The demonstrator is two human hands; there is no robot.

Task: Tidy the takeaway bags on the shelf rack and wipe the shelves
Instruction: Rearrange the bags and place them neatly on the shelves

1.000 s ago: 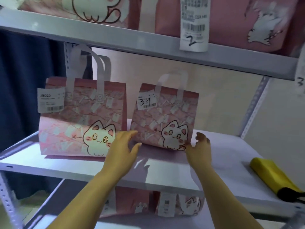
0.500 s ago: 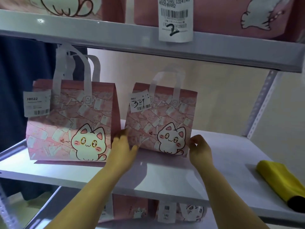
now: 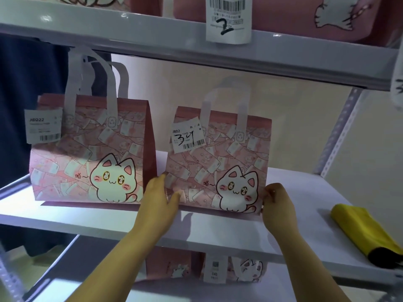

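Two pink cat-print takeaway bags stand upright on the white middle shelf (image 3: 109,219). The larger bag (image 3: 91,153), tagged J8022, is at the left. The smaller bag (image 3: 220,162) carries a tag with "34" handwritten on it. My left hand (image 3: 161,199) grips the smaller bag's lower left corner. My right hand (image 3: 275,203) pinches its lower right corner. A small gap separates the two bags.
A folded yellow cloth (image 3: 366,232) with a black edge lies at the shelf's right end. More pink bags sit on the upper shelf (image 3: 152,33) and on the lower shelf (image 3: 237,269). A perforated upright (image 3: 340,136) stands at the back right. A dark curtain (image 3: 26,88) hangs left.
Both hands closed in on the smaller bag's bottom corners and now hold them. The bag sits a little nearer the shelf's front edge.
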